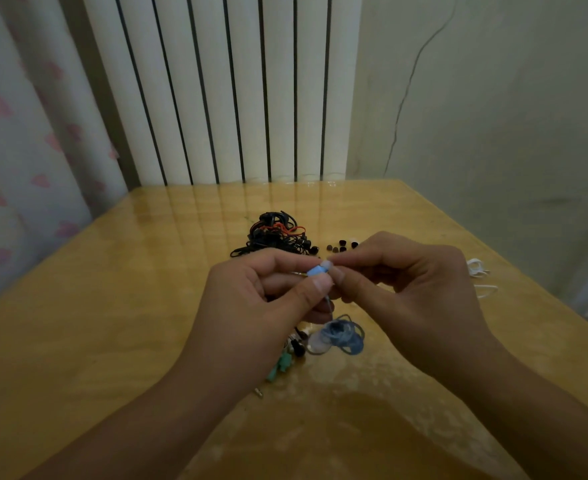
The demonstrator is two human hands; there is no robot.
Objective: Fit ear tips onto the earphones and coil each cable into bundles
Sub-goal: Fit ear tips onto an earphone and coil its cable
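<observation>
Blue earbud (315,270) at frame centre, above bench (112,306) | left hand (261,296) fingers pinch its shell | right hand (407,282) fingers pinch pale ear tip (326,264) at nozzle | tip likely soft, light, slippery: hold by rim | blue cable (343,336) hangs loose below

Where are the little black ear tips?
In the head view, the loose black ear tips lie on the table, just behind the right hand and right of the black cable pile.

Two bare forearms, hands (334,292) without rings, sleeves unseen
</observation>
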